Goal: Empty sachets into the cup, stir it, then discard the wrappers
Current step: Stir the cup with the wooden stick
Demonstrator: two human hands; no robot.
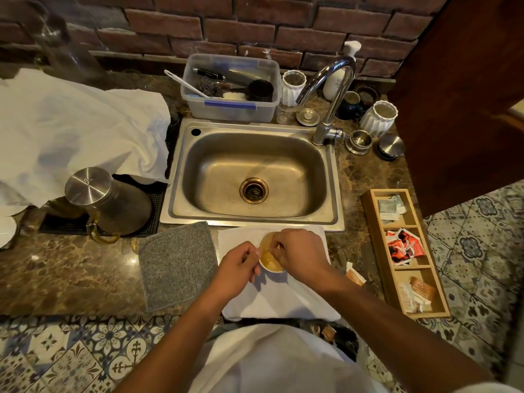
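The paper cup [270,258] of amber liquid stands on a white towel [283,296] just before the steel sink [252,177]. The left hand [238,269] curls against its rim; the right hand [300,255] pinches something small over it, too hidden to name. A grey cloth [177,265] lies left, a wooden sachet tray [407,251] right, a brown sachet [354,276] between

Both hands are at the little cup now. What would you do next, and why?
Probably stir on: the left hand steadies the cup of amber liquid, the right hand pinches something thin over it, and a wrapper waits beside the white cloth.
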